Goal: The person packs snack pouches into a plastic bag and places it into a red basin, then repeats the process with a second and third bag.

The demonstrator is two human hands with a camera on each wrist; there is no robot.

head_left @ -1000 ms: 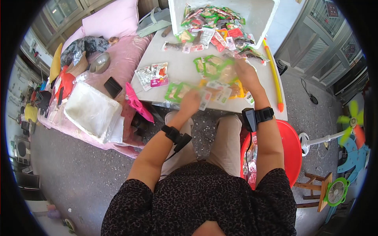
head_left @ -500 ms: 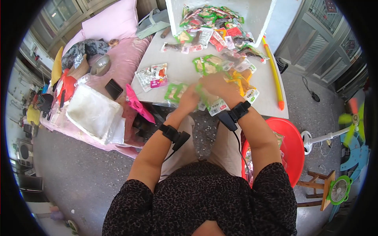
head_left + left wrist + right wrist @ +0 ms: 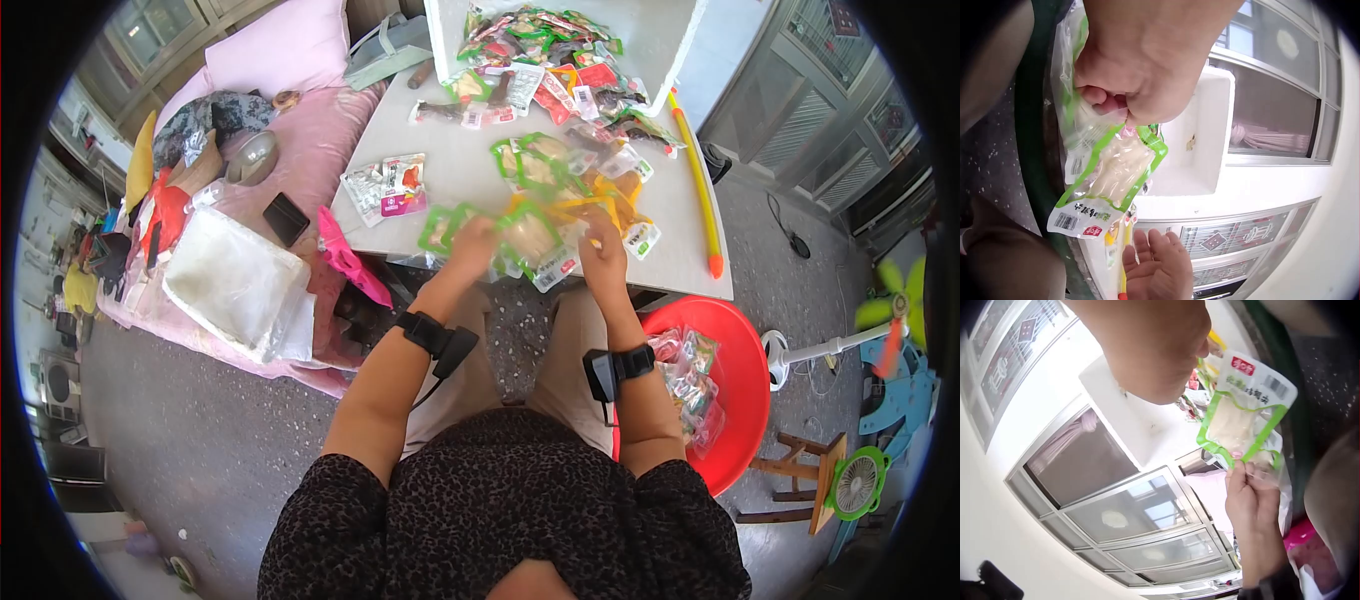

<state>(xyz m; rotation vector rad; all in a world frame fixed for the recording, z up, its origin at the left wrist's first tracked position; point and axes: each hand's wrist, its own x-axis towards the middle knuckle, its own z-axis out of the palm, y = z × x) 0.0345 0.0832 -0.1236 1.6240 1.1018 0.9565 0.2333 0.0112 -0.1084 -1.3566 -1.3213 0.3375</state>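
Note:
My left hand [image 3: 472, 248] pinches a clear, green-edged food packet [image 3: 1121, 167] by its corner, over the table's front edge. Pale food shows through the film, and a white label strip with a barcode runs along one end. Behind it, more green-edged packets overlap at the same hand, partly covered by the fingers. My right hand [image 3: 605, 255] is apart from the packet, to its right; in the left wrist view its palm faces up with fingers loosely extended and nothing in them. Beside it lie yellow-edged packets [image 3: 625, 196]. More green-edged packets [image 3: 540, 158] lie farther back on the table.
A white foam box [image 3: 672, 60] full of mixed packets lies at the table's back. Silver and red pouches [image 3: 386, 190] sit at the left. A yellow tube [image 3: 700, 200] lines the right edge. Below stands a red basin [image 3: 735, 440] with packets; a pink-covered bed [image 3: 320, 150] adjoins the left side.
My right hand brought a green-edged packet from the right to my left hand, then drew back rightward without it. The packet is now in my left hand.

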